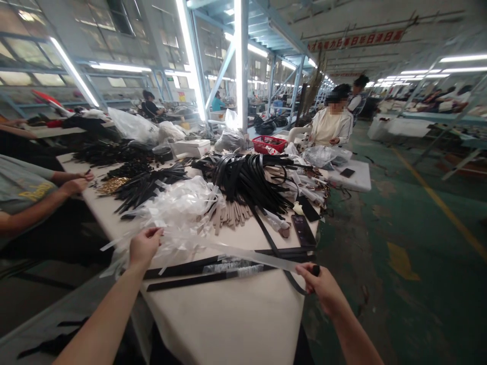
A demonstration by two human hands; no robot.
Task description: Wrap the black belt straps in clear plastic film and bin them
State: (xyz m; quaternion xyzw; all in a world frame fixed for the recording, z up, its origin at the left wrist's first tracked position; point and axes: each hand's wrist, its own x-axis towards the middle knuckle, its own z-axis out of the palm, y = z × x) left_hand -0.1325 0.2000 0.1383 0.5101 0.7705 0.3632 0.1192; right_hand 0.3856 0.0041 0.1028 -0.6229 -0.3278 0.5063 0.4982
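Note:
A translucent plastic sleeve [258, 257], long and flat, stretches above the near part of the table. My left hand [145, 247] is closed in a pinch at its left end, beside a heap of clear plastic sleeves [182, 203]. My right hand [321, 284] grips the other end, together with a black strap [262, 223] that loops down from the pile. A small black end shows between its fingers. Beneath the stretched sleeve lie several black straps [182, 280], some partly covered with clear plastic.
A large bundle of black straps [247, 177] lies mid-table. A phone [303, 230] rests at the right edge, and a red basket [269, 144] stands farther back. A co-worker's hands [78, 183] are at the left edge; another person [333, 121] sits across the table.

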